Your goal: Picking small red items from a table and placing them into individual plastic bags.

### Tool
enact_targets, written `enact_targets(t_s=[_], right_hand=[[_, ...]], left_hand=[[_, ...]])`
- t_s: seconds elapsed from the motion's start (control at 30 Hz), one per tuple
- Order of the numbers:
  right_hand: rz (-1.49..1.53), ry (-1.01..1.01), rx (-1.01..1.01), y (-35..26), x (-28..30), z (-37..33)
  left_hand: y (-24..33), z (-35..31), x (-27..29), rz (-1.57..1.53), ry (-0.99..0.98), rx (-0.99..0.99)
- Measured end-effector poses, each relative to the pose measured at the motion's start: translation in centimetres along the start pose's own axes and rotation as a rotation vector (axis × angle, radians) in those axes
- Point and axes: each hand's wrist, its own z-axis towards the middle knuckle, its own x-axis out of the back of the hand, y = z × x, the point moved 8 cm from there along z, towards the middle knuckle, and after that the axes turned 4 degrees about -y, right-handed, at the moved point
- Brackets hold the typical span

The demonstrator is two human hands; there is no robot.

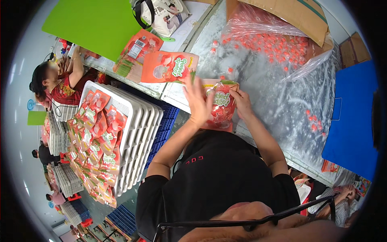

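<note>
A filled red-and-orange snack pouch (221, 114) stands upright before my body at the table's near edge, red pieces showing through its clear window. My right hand (243, 104) pinches the pouch's upper right edge between thumb and fingers. My left hand (197, 101) is raised at the pouch's left side, its fingers apart and slightly smeared by motion. Just beyond it lies a flat pouch (161, 67) of the same design. Farther left sits a pile of flat pouches (125, 68). Small red wrapped pieces (230, 70) lie on the table beyond the held pouch.
A cardboard carton (290, 14) lined with clear plastic spills many red pieces (278, 46) at the back right. Blue (352, 117) and green (94, 24) panels flank the metal table (266, 105). Stacked white trays (133, 137) bear filled pouches on my left. Other people (60, 82) work beyond.
</note>
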Motion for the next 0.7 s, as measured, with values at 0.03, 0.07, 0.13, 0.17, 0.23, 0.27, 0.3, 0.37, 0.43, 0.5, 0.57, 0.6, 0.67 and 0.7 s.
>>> enact_targets(t_s=[0.03,0.07,0.13,0.17,0.23,0.27,0.3,0.37,0.43,0.5,0.57,0.6,0.67,0.7], right_hand=[[0.030,0.009,-0.021,0.1,-0.2,0.2],[0.058,0.013,-0.047,0.2,-0.5,0.3],[0.049,0.009,-0.058,0.4,-0.8,0.5],[0.018,0.008,-0.042,0.5,-0.6,0.3],[0.013,0.022,-0.035,1.4,-0.2,0.5],[0.040,0.038,-0.045,2.1,0.0,0.7],[0.067,0.052,-0.055,2.8,0.3,0.9],[0.046,0.048,-0.041,2.8,0.2,1.2],[0.034,0.048,-0.033,2.7,0.1,1.2],[0.032,0.055,-0.029,2.4,0.2,1.1],[0.098,0.063,-0.056,1.8,0.1,0.8],[0.131,0.069,-0.070,1.6,0.1,0.7],[0.096,0.038,-0.047,1.4,-0.1,0.7],[0.077,0.023,-0.040,1.4,-0.1,0.7]], left_hand=[[2.8,-0.7,0.4,0.250,-0.012,-0.157],[2.8,-1.8,-2.1,0.104,-0.217,-0.230],[2.2,-3.8,-5.6,0.174,-0.316,-0.281],[2.2,-4.2,-6.7,0.209,-0.371,-0.313],[1.4,-4.2,-7.6,0.252,-0.390,-0.309],[1.3,-4.2,-7.9,0.250,-0.389,-0.306],[1.2,-4.2,-8.1,0.248,-0.387,-0.302],[0.7,-4.2,-8.5,0.242,-0.376,-0.293],[0.7,-4.1,-8.5,0.219,-0.367,-0.285],[1.0,-4.0,-8.1,0.179,-0.363,-0.280],[0.8,-3.3,-5.4,0.163,-0.228,-0.208],[0.7,-3.1,-4.4,0.154,-0.162,-0.174],[-2.8,-1.8,-2.8,-0.375,0.079,0.158],[-5.0,-1.4,-2.8,-0.638,0.201,0.329]])
